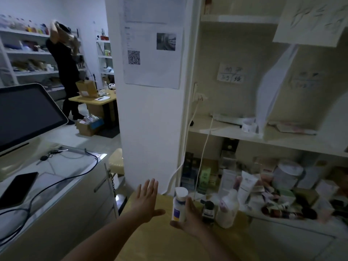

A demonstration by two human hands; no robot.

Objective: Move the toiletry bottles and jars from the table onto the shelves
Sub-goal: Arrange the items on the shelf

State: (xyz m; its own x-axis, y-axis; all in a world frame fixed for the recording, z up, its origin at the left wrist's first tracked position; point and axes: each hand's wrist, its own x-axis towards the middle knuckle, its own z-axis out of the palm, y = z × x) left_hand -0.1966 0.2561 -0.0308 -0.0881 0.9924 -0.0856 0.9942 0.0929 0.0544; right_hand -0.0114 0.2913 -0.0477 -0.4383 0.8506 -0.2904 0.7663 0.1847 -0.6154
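My right hand (190,217) is wrapped round a white bottle with a purple label (179,204), thumb on the near side and fingers behind. The bottle is upright at the far edge of the wooden desk (150,245). I cannot tell whether its base is touching the top. My left hand (146,200) is spread flat, fingers apart, holding nothing, over the desk's far left part. Along the desk's far edge to the right stand a small dark bottle (208,210) and a rounded white bottle (227,210), both yet to go up.

The step in hand looks like the lift to a shelf. The lower shelf (301,223) just beyond the desk is crowded with tubes and jars, so I would aim for the middle shelf (222,129) above the desk, which shows bare board at its left end. I would raise the bottle straight up first, since the dark bottle stands just beside it. Then I would keep it upright, steer clear of the white cable (185,146) hanging beyond the desk, and let go only once the base sits flat.
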